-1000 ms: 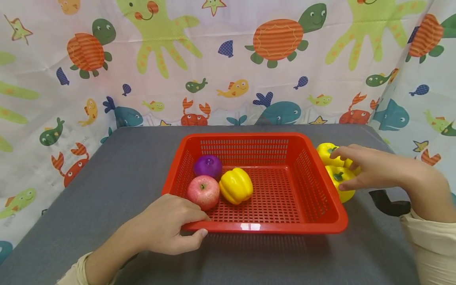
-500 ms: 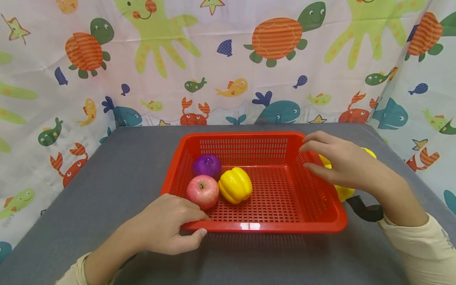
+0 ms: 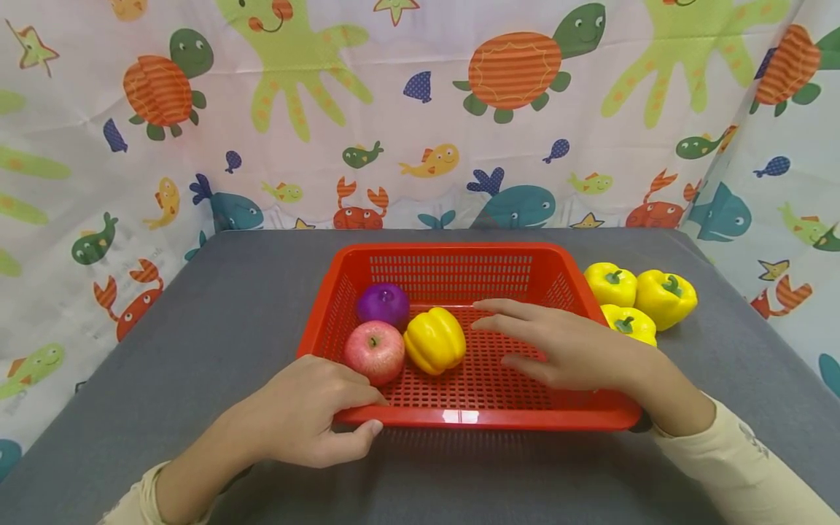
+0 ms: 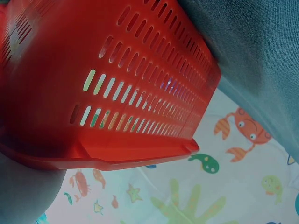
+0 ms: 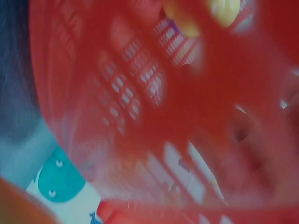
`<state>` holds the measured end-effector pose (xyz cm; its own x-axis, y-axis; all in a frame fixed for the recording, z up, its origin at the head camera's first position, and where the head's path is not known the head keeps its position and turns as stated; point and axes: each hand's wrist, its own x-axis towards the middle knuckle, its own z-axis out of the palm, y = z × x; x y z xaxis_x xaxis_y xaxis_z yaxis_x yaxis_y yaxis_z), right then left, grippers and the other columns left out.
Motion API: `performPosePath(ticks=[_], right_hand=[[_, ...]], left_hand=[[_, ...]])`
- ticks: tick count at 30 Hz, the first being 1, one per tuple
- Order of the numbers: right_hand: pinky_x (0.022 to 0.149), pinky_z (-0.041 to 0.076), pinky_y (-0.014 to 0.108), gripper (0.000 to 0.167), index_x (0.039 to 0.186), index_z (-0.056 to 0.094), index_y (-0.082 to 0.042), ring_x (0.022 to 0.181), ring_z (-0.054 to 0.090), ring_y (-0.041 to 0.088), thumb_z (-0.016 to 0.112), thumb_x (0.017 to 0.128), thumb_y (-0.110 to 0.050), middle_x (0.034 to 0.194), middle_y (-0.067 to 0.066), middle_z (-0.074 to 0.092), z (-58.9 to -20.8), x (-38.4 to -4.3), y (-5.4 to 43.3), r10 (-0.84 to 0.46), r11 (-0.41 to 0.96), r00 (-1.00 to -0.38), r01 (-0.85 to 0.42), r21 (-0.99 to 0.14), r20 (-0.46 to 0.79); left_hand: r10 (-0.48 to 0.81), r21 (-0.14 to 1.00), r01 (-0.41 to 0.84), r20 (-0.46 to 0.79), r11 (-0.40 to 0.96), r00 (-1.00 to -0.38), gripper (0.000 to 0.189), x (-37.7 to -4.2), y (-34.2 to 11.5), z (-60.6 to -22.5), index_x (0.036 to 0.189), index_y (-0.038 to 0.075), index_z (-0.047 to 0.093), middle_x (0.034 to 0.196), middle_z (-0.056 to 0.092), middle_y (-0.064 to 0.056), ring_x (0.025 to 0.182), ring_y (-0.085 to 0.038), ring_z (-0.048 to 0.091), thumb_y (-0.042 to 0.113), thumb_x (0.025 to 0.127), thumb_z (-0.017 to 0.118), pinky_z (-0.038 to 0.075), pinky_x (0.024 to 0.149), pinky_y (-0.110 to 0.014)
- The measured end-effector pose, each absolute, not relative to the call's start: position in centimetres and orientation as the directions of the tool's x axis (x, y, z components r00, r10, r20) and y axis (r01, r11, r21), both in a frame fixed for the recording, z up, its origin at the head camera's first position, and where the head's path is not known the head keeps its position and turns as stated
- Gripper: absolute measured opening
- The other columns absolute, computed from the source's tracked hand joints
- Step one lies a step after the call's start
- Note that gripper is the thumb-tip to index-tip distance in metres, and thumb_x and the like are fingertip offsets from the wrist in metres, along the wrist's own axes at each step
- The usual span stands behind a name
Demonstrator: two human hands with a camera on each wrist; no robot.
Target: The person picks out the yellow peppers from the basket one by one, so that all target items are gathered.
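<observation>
A red perforated plastic basket (image 3: 499, 418) stands on the grey table. My left hand (image 3: 315, 414) grips its near-left rim, fingers over the edge and thumb outside. Inside, a pink-red apple (image 3: 374, 353), a round shiny purple item (image 3: 383, 305) and a yellow bell pepper (image 3: 436, 341) sit together on the left side. Over the right half of the basket my right hand (image 3: 571, 348) reaches in from the right, fingers extended and holding nothing, short of the pepper. The left wrist view shows the basket's slotted side wall (image 4: 140, 88); the right wrist view is blurred red basket (image 5: 196, 107).
Three more bell peppers, yellow with green stems, cluster outside the basket's right wall: a back one (image 3: 610, 283), a right one (image 3: 666, 299) and a front one (image 3: 631, 322). A sea-animal curtain (image 3: 394, 87) borders the table (image 3: 216, 328) at the back and sides.
My right hand has moved left from above the peppers outside, across the right rim, to over the basket. Those three peppers are now uncovered. My left hand keeps its place on the rim.
</observation>
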<state>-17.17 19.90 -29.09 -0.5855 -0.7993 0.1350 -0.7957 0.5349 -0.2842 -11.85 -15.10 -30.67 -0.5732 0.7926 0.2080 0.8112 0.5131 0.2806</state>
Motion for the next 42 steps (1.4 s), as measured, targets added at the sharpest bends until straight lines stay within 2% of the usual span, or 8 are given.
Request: performPosePath(ticks=[6, 11, 15, 21, 25, 28, 34, 42], right_hand=[[0.103, 0.044, 0.045, 0.069, 0.155, 0.038, -0.028, 0.142, 0.037, 0.015, 0.069, 0.094, -0.030, 0.162, -0.012, 0.023, -29.7, -16.7, 19.3, -0.818, 0.521, -0.574, -0.766, -0.376, 0.037], [0.108, 0.039, 0.045, 0.075, 0.158, 0.029, -0.031, 0.143, 0.032, 0.010, 0.068, 0.094, -0.038, 0.161, -0.016, 0.026, -29.7, -16.5, 19.4, -0.826, 0.524, -0.563, -0.742, -0.418, -0.036], [0.109, 0.038, 0.044, 0.079, 0.159, 0.027, -0.030, 0.144, 0.030, 0.008, 0.069, 0.093, -0.040, 0.161, -0.016, 0.026, -29.5, -16.7, 19.6, -0.829, 0.525, -0.555, -0.733, -0.433, -0.065], [0.103, 0.042, 0.052, 0.078, 0.156, 0.031, -0.037, 0.143, 0.035, 0.016, 0.070, 0.090, -0.048, 0.160, -0.014, 0.029, -28.3, -15.8, 21.7, -0.782, 0.602, -0.605, -0.667, -0.439, -0.153], [0.098, 0.047, 0.052, 0.074, 0.154, 0.035, -0.037, 0.140, 0.040, 0.022, 0.069, 0.089, -0.051, 0.158, -0.011, 0.032, -26.4, -15.4, 23.1, -0.761, 0.632, -0.624, -0.650, -0.422, -0.177], [0.096, 0.049, 0.048, 0.074, 0.153, 0.037, -0.036, 0.140, 0.039, 0.023, 0.070, 0.089, -0.049, 0.160, -0.010, 0.029, -25.0, -15.5, 23.6, -0.758, 0.639, -0.627, -0.659, -0.397, -0.180], [0.094, 0.051, 0.045, 0.075, 0.153, 0.039, -0.034, 0.140, 0.038, 0.028, 0.075, 0.088, -0.043, 0.163, -0.004, 0.024, -22.8, -15.8, 22.4, -0.758, 0.650, -0.619, -0.687, -0.325, -0.206], [0.081, 0.056, 0.041, 0.077, 0.152, 0.042, -0.033, 0.133, 0.047, 0.037, 0.080, 0.085, -0.031, 0.162, 0.006, 0.028, -21.6, -16.8, 18.4, -0.770, 0.632, -0.602, -0.766, -0.120, -0.212]], left_hand=[[0.800, 0.246, 0.826, 0.220, 0.508, -0.558, 0.005, -12.0, -15.1, -30.6, 0.087, 0.031, 0.068, 0.069, 0.053, 0.023, 0.060, 0.007, 0.043, 0.034, 0.083, 0.070, 0.040, 0.054, -0.019], [0.795, 0.267, 0.815, 0.207, 0.515, -0.570, 0.009, -11.9, -15.0, -30.6, 0.091, 0.032, 0.071, 0.073, 0.054, 0.026, 0.061, 0.007, 0.045, 0.033, 0.083, 0.071, 0.043, 0.056, -0.019], [0.795, 0.251, 0.827, 0.240, 0.504, -0.557, 0.009, -12.0, -15.2, -30.7, 0.092, 0.032, 0.071, 0.073, 0.054, 0.026, 0.062, 0.008, 0.045, 0.033, 0.083, 0.070, 0.042, 0.056, -0.018], [0.804, 0.272, 0.832, 0.238, 0.484, -0.545, 0.004, -12.0, -14.9, -31.0, 0.088, 0.032, 0.068, 0.070, 0.051, 0.024, 0.060, 0.009, 0.041, 0.034, 0.085, 0.067, 0.038, 0.053, -0.016], [0.798, 0.280, 0.821, 0.223, 0.498, -0.560, 0.005, -11.9, -15.0, -31.0, 0.081, 0.032, 0.064, 0.066, 0.048, 0.022, 0.057, 0.007, 0.038, 0.035, 0.084, 0.067, 0.036, 0.050, -0.016], [0.794, 0.267, 0.820, 0.226, 0.507, -0.564, 0.006, -11.9, -15.1, -30.8, 0.081, 0.032, 0.063, 0.065, 0.046, 0.023, 0.057, 0.007, 0.038, 0.035, 0.084, 0.067, 0.036, 0.050, -0.017], [0.791, 0.269, 0.814, 0.217, 0.514, -0.571, 0.004, -11.9, -15.1, -30.8, 0.082, 0.032, 0.064, 0.066, 0.046, 0.023, 0.056, 0.007, 0.038, 0.035, 0.083, 0.067, 0.036, 0.050, -0.017], [0.797, 0.244, 0.828, 0.236, 0.505, -0.556, 0.005, -11.9, -15.1, -30.8, 0.082, 0.031, 0.064, 0.067, 0.043, 0.025, 0.057, 0.008, 0.038, 0.034, 0.083, 0.067, 0.033, 0.050, -0.016]])
